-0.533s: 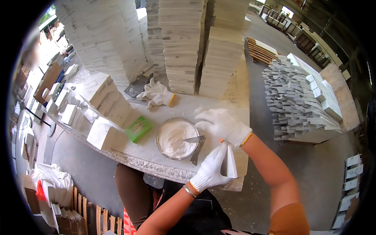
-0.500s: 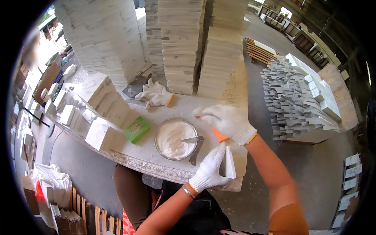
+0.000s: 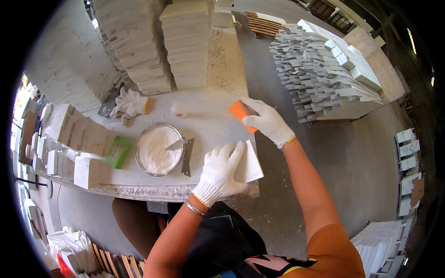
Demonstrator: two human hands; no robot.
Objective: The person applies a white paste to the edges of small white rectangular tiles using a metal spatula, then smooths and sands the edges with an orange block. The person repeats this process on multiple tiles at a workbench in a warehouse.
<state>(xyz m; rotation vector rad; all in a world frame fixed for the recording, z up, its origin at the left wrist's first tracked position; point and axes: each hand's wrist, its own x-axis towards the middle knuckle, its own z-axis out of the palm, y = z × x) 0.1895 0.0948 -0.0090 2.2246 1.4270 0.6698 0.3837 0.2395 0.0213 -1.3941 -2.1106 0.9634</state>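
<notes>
My left hand (image 3: 218, 173), in a white knit glove, rests flat with spread fingers on a small white tile (image 3: 249, 163) at the near right end of the stone worktable (image 3: 208, 125). My right hand (image 3: 266, 121), also gloved, is raised over the table's right edge and grips an orange block (image 3: 240, 112). To the left of the tile stands a round metal bowl of white paste (image 3: 159, 149) with a metal scraper (image 3: 176, 144) leaning in it. A dark flat blade (image 3: 187, 157) lies beside the bowl.
A green sponge (image 3: 118, 151) and white tile blocks (image 3: 88, 171) lie left of the bowl. Spare gloves (image 3: 130, 104) lie by tall tile stacks (image 3: 185, 41) at the back. A pallet of grey tile pieces (image 3: 324, 74) stands right. Concrete floor surrounds the table.
My right hand has lifted off the table with the orange block and moved right. My left hand stays on the white tile. The view has shifted to the right.
</notes>
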